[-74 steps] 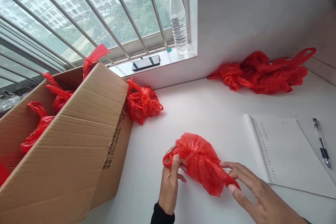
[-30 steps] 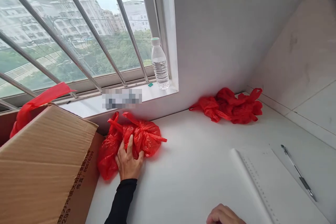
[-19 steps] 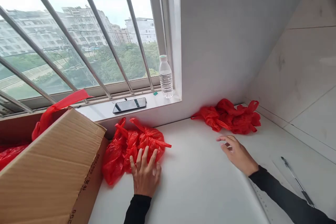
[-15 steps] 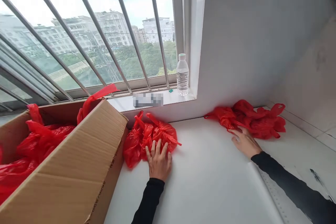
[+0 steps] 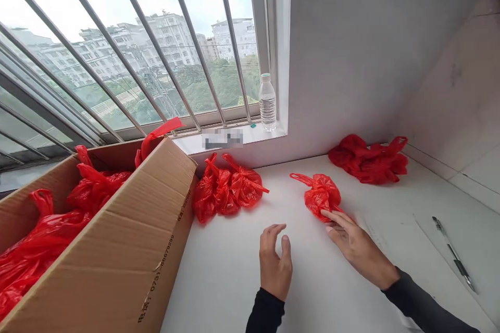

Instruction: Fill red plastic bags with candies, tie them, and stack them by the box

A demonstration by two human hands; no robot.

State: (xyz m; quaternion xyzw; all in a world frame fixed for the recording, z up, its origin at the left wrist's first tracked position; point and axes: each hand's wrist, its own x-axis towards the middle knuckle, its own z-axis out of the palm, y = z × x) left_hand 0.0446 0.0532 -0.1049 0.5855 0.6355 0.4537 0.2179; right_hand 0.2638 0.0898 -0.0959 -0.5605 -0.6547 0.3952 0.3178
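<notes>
The small red bag (image 5: 321, 195) lay on the white table (image 5: 234, 270) just beyond my right hand (image 5: 353, 247), whose fingertips touched its near edge, fingers spread flat and gripping nothing. My left hand (image 5: 275, 263) hovered off to the left of it, loosely curled and empty, well apart from the bag. Farther left of that hand sat the tied red bags (image 5: 228, 190) against the cardboard box (image 5: 117, 239); beyond my right hand lay the red pile (image 5: 369, 158).

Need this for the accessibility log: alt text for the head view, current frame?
A right hand touches a small tied red bag on a white table, the left hand open beside it. A cardboard box of red bags sits left, below a barred window.
</notes>
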